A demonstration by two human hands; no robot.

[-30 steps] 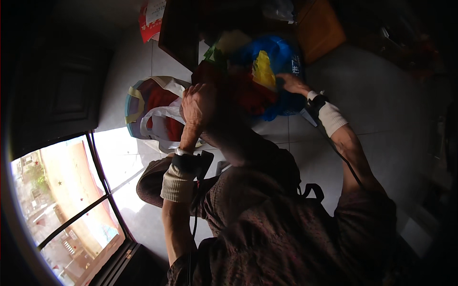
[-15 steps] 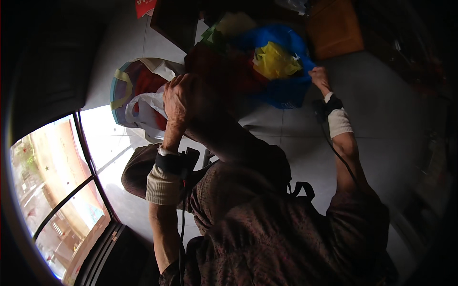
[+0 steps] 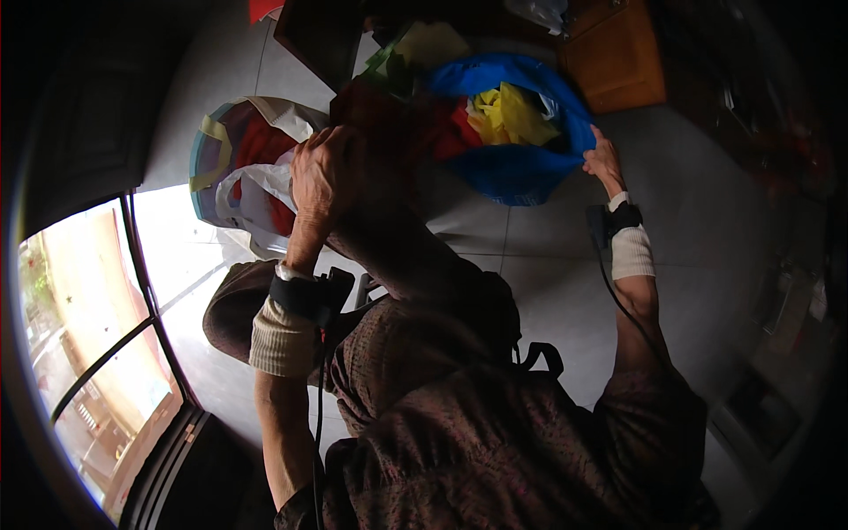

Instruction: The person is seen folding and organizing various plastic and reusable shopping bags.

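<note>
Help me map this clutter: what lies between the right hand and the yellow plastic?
In the head view, the right side of the blue bag, with some dark interior, lies between the right hand and the yellow plastic.

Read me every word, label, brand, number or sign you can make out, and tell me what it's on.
No text can be read.
Blue bag, lower side: faint pale marks, too blurred to read.
Yellow plastic: no lettering to make out.
Red item at the top edge: cut off, nothing legible.
Window: small shapes beyond it, nothing legible.
</note>
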